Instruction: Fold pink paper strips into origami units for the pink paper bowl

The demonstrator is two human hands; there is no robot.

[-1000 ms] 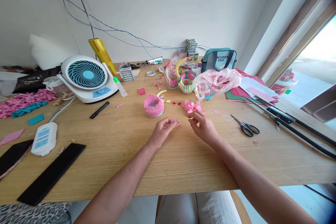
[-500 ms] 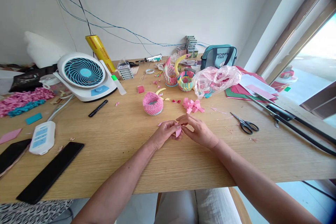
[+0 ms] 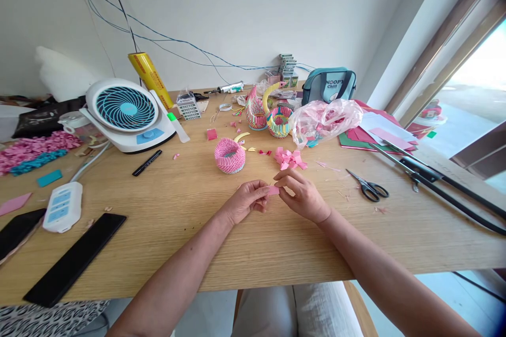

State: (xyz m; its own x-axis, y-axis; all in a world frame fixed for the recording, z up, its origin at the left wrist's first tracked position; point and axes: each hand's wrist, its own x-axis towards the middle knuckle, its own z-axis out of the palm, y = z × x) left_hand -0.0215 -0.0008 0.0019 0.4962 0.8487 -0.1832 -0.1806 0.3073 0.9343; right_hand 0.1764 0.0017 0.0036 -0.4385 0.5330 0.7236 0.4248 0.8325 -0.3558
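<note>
Head view: our left hand [image 3: 247,201] and right hand [image 3: 303,197] grasp a small piece of pink paper [image 3: 273,190] between their fingertips (light, thin and easily creased, so we would hold it by its edges).

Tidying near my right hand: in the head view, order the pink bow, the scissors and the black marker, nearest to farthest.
From the right hand, pinching a pink paper piece:
1. Pink bow, just ahead of it.
2. Scissors, to its right.
3. Black marker, far left.
</note>
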